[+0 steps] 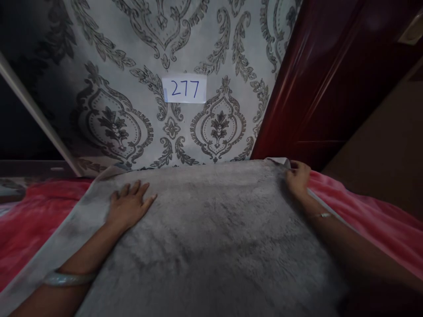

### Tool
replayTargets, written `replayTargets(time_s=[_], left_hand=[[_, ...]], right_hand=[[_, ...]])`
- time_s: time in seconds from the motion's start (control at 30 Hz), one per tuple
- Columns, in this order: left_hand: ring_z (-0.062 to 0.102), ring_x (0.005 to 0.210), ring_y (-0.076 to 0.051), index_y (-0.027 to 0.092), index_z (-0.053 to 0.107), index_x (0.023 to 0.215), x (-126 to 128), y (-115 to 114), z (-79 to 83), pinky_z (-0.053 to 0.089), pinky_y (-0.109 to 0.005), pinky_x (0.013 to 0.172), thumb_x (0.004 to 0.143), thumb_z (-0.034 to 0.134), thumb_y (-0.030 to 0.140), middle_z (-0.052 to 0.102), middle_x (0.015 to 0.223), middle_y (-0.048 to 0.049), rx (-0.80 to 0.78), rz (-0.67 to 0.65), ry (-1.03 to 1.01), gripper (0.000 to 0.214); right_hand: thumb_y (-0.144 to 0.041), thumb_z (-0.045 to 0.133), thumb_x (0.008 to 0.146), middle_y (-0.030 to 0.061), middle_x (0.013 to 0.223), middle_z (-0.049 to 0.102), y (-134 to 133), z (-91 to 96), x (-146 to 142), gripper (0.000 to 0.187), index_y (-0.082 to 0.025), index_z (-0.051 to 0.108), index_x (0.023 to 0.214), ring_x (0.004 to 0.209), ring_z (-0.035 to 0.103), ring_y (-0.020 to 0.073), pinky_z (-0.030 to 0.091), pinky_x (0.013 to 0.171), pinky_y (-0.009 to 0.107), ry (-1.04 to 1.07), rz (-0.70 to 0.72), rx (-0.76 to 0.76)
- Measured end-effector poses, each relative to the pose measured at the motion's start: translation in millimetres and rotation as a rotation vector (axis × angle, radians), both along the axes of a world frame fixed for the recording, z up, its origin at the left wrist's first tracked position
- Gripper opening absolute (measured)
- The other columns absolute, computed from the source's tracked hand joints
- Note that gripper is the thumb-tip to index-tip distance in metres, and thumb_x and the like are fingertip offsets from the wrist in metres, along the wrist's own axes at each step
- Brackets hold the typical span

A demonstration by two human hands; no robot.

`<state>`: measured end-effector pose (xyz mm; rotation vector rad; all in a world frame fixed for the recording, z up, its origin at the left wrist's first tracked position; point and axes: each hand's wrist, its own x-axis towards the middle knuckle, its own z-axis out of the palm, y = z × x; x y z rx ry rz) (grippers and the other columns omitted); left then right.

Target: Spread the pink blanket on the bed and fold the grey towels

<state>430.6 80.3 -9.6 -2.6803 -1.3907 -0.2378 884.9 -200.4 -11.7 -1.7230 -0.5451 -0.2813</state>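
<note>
Left wrist: at lower left we wear a pale glassy bangle (68,278).
Right wrist: right of centre, we wear a thin metal bracelet (320,215).
Left hand: our left hand (129,206) lies palm down, left of centre, on the grey plush blanket (205,246).
Left fingers: our left fingers (135,189) are spread apart and flat on the pile, not clamped on anything.
Right hand: our right hand (297,179) sits at the blanket's far right corner.
Right fingers: our right fingers (293,169) are close together, curled over the edge and clamped on it.
Blanket: it fills the lower middle of the frame between our arms, lying over the bed, with a pale edge (279,162) showing beside our right hand.
Beneath it: red cloth (33,220) shows at mid-left and pink cloth (360,220) at mid-right; we cannot tell if they are one piece.
Upper middle: damask wallpaper (218,53) stands beyond the blanket, with a white card (184,88) reading 277 stuck on it.
Upper right: a glossy dark red panel (317,79).
Upper left: a pale trim strip (33,110) runs diagonally.
</note>
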Motion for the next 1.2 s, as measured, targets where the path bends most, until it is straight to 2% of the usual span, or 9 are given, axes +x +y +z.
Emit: replayTargets(time_s=[0.07, 0.17, 0.27, 0.4, 0.57, 0.8, 0.93, 1.07, 1.2], left_hand=[[0.028, 0.150, -0.038, 0.019, 0.042, 0.154, 2, -4, -0.1, 0.027, -0.063, 0.116, 0.098, 0.031, 0.055, 0.035, 0.163, -0.0142, 0.033, -0.119, -0.038, 0.068], [0.023, 0.154, -0.033, 0.026, 0.036, 0.157, 5, -14, -2.4, 0.021, -0.057, 0.122, 0.097, 0.037, 0.058, 0.030, 0.166, -0.0080, -0.020, -0.496, -0.002, 0.069], [0.022, 0.154, -0.031, 0.033, 0.032, 0.158, 5, -15, -5.7, 0.017, -0.057, 0.123, 0.097, 0.038, 0.059, 0.026, 0.167, -0.0036, -0.119, -0.623, 0.078, 0.067], [0.020, 0.155, -0.031, 0.033, 0.030, 0.159, -4, 0, -6.4, 0.016, -0.057, 0.123, 0.099, 0.033, 0.054, 0.028, 0.166, -0.0024, -0.134, -0.352, 0.096, 0.064], [0.020, 0.154, -0.035, 0.029, 0.033, 0.158, -14, 16, -0.7, 0.018, -0.060, 0.120, 0.098, 0.031, 0.054, 0.028, 0.166, -0.0035, -0.109, -0.108, 0.109, 0.065], [0.021, 0.151, -0.042, 0.022, 0.037, 0.157, -30, 23, 11.1, 0.021, -0.067, 0.116, 0.098, 0.024, 0.057, 0.027, 0.167, -0.0086, -0.132, 0.143, 0.021, 0.071], [0.026, 0.148, -0.046, 0.019, 0.040, 0.156, -34, 25, 12.1, 0.024, -0.070, 0.113, 0.096, 0.022, 0.056, 0.031, 0.165, -0.0130, -0.101, 0.205, -0.017, 0.072], [0.016, 0.152, -0.044, 0.020, 0.035, 0.158, -39, 27, 19.6, 0.018, -0.070, 0.116, 0.096, 0.020, 0.059, 0.023, 0.167, -0.0147, -0.202, 0.172, -0.012, 0.075], [0.023, 0.151, -0.044, 0.016, 0.033, 0.158, -34, -12, 37.5, 0.022, -0.069, 0.115, 0.098, 0.023, 0.057, 0.027, 0.165, -0.0208, -0.269, 0.124, -0.009, 0.074]], right_hand=[[-0.037, 0.061, 0.086, 0.0162, 0.147, 0.049, 3, -8.6, -34, 0.047, -0.016, 0.061, 0.129, 0.138, 0.043, 0.0321, 0.030, 0.120, 0.055, -0.264, 0.163, -0.213], [-0.051, 0.045, 0.097, 0.0095, 0.157, 0.042, 13, -23.9, -84, 0.058, -0.026, 0.048, 0.149, 0.149, 0.030, 0.0302, 0.023, 0.121, 0.059, -0.638, 0.571, -0.734], [-0.057, 0.027, 0.102, 0.0049, 0.165, 0.027, 21, -33.3, -102, 0.062, -0.033, 0.030, 0.160, 0.153, 0.019, 0.0282, 0.020, 0.120, 0.062, -0.701, 0.695, -1.052], [-0.056, 0.021, 0.103, 0.0019, 0.167, 0.015, 15, -36.7, -74, 0.063, -0.033, 0.023, 0.162, 0.154, 0.013, 0.0284, 0.016, 0.121, 0.062, -0.602, 0.524, -1.153], [-0.054, 0.019, 0.103, 0.0013, 0.168, 0.013, -11, -37.2, -34, 0.065, -0.030, 0.020, 0.163, 0.154, 0.013, 0.0288, 0.018, 0.121, 0.061, -0.461, 0.227, -1.261], [-0.052, 0.021, 0.102, 0.0052, 0.167, 0.019, -63, -39.4, -22, 0.066, -0.024, 0.026, 0.162, 0.153, 0.018, 0.0272, 0.020, 0.123, 0.054, -0.274, 0.010, -1.322], [-0.048, 0.019, 0.102, 0.0053, 0.166, 0.023, -113, -36.7, -28, 0.064, -0.026, 0.029, 0.161, 0.152, 0.021, 0.0275, 0.023, 0.121, 0.056, -0.224, -0.025, -1.342], [-0.045, 0.022, 0.101, 0.0079, 0.163, 0.032, -153, -23.6, -51, 0.061, -0.026, 0.037, 0.157, 0.150, 0.027, 0.0308, 0.030, 0.116, 0.060, -0.164, -0.027, -1.367], [-0.046, 0.022, 0.103, 0.0123, 0.161, 0.033, -148, -17.5, -113, 0.059, -0.025, 0.041, 0.155, 0.149, 0.026, 0.0338, 0.031, 0.112, 0.064, -0.233, -0.032, -1.296]])
